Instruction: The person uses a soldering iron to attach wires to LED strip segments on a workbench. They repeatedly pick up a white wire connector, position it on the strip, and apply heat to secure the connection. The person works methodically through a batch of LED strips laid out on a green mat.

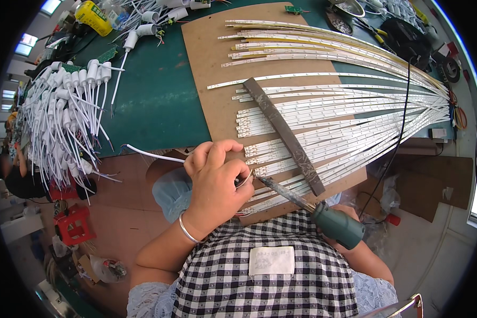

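Observation:
My left hand (217, 183) is closed in a pinch on the thin wire end of a white cable (156, 156), whose other end sticks out to the left. The fingertips are beside the end of one white LED strip (273, 165). A soldering iron (336, 225) with a green handle is in my right hand (347, 213), which is partly hidden behind that handle. The iron's tip points left and meets, or nearly meets, the strip end by the wire. Several strips lie fanned out under a dark flat bar (285, 133) on a brown board (209, 58).
A heap of white cylindrical parts with cables (63, 106) hangs over the green table's (153, 100) left edge. More strips (312, 45) lie farther back. The iron's black cord (405, 111) crosses the strips. A yellow bottle (93, 18) stands far left; a red stool (74, 225) is below.

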{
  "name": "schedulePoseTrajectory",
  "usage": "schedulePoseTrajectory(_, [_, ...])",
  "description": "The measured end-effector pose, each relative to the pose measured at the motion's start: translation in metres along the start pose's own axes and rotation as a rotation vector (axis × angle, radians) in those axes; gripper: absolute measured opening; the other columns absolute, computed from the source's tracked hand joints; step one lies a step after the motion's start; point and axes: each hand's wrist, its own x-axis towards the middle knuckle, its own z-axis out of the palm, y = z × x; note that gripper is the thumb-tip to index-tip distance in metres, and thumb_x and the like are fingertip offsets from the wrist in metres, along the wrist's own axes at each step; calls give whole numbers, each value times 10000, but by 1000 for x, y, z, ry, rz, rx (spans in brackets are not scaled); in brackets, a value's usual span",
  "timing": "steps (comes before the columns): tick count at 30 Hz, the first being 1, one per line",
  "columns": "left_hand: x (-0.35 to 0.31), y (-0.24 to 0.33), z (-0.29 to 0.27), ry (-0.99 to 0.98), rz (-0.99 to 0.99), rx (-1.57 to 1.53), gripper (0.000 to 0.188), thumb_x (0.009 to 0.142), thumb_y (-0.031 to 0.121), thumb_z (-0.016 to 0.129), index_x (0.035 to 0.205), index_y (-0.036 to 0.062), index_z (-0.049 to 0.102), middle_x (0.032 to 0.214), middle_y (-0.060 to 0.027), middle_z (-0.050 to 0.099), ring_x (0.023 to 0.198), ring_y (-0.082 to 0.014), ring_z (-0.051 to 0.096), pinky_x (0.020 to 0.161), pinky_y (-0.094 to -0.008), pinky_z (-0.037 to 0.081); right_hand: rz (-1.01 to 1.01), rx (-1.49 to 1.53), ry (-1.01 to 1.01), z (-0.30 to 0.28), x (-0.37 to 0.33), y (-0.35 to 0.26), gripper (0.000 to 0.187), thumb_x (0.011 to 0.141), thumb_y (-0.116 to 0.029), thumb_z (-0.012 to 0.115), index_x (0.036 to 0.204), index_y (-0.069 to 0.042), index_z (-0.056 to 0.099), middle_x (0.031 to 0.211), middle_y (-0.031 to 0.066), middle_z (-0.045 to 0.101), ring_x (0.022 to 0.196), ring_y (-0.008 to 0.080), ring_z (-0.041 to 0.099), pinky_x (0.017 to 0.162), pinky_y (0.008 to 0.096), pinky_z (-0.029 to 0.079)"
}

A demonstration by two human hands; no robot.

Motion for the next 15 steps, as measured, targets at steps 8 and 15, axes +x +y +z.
schedulePoseTrajectory(8, [1, 1, -4, -38, 0, 5, 119, 650, 102, 702, 678, 115, 588, 1183, -34, 522, 1128, -304, 376, 960, -446, 237, -76, -100, 65, 1, 5, -3, 353, 928, -62, 508, 1251, 40, 410, 1045, 259, 610, 582, 223, 631, 496, 303, 518])
schedulePoseTrajectory(15, [2, 1, -2, -21, -9, -1, 112, 636, 101, 700, 651, 129, 593, 1174, -3, 530, 1135, -283, 385, 951, -470, 236, 56, 14, 234, -1, 17, -16, 310, 839, -210, 634, 1033, 26, 584, 936, 116, 646, 712, 168, 645, 666, 287, 519])
